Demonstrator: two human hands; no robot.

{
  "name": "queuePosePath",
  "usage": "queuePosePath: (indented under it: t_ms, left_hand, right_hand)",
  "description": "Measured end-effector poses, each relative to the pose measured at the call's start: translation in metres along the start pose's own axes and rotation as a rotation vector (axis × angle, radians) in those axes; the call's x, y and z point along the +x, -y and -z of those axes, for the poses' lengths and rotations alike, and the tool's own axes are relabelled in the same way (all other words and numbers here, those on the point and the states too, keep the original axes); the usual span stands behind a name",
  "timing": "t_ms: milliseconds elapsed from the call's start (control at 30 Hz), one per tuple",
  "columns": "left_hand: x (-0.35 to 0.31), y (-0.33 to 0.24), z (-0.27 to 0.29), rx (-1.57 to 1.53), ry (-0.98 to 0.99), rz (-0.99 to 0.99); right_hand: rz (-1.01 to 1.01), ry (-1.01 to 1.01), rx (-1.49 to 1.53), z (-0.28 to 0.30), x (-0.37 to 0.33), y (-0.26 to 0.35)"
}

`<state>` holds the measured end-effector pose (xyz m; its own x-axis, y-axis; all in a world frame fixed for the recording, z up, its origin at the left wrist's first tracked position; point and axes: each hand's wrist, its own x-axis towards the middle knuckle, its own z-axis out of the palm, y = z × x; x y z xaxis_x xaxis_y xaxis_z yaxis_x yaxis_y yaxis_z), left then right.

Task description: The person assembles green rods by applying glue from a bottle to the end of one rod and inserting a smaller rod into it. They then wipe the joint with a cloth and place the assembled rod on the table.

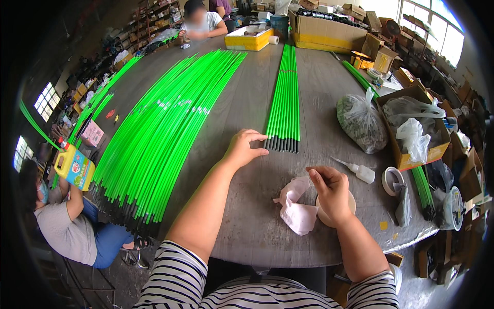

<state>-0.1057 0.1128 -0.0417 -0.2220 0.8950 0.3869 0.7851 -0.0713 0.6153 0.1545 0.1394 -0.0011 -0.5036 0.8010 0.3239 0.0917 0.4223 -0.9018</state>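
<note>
A row of thin green rods with black near ends lies side by side on the table in front of me. My left hand is at the row's near left corner, thumb and forefinger apart, their tips touching or almost touching the leftmost black end. To the right, my right hand is closed in a pinch; whatever its fingertips hold is too small to make out. Beneath and beside it are a crumpled pale pink cloth and a round cream-coloured item, partly hidden by the hand. A white squeeze bottle lies nearby.
A large spread of green rods covers the left of the table. On the right are a tied plastic bag, a tape roll and a cardboard box. Other people sit at left and far side; a yellow tray stands beyond.
</note>
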Motion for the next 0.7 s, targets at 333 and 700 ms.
queuePosePath:
  t_ms: [333, 700]
  left_hand:
    - [-0.004, 0.004, -0.005, 0.037, -0.083, -0.088]
    - [-0.028, -0.006, -0.004, -0.074, -0.14, 0.042]
  right_hand:
    - [0.019, -0.04, 0.011, 0.0, 0.0, -0.004]
    - [0.159, -0.176, -0.045, 0.009, 0.011, -0.024]
